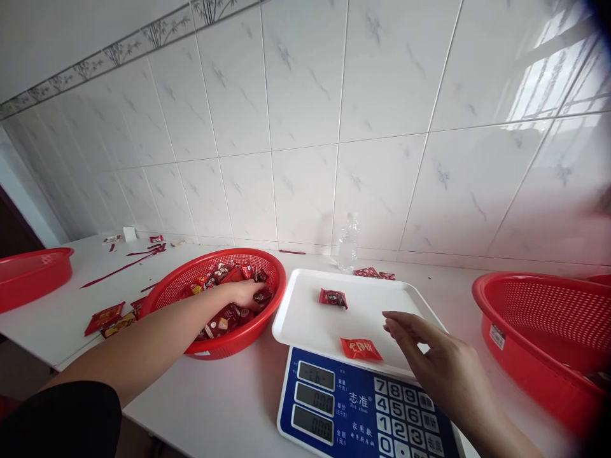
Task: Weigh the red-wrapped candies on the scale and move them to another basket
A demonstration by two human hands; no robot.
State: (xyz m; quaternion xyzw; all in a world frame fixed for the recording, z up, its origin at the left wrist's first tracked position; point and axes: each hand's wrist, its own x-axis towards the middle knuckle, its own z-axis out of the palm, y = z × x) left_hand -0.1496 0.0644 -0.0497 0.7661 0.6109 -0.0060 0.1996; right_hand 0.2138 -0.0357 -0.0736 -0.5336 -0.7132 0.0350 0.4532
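Observation:
My left hand (245, 294) is down in a red plastic basket (274, 318) full of small wrapped snack packets (222, 323). Its thumb and fingers close around a dark red packet (262, 296), the fingertips partly hidden. Over the right side of a white scale tray (305, 305) hovers my right hand (429, 346), thumb and fingertips drawn together with nothing visible in them. On the tray lie a dark red packet (333, 298) and a bright red packet (361, 349). The blue digital scale (353, 407) has a keypad and three displays, partly covered by my right forearm.
Another red basket (515, 356) stands at the right, and a third (33, 280) at the far left. A clear plastic bottle (348, 242) is by the tiled wall, near some flat red packets (372, 273). Loose packets (105, 318) and red strips (124, 267) lie at left.

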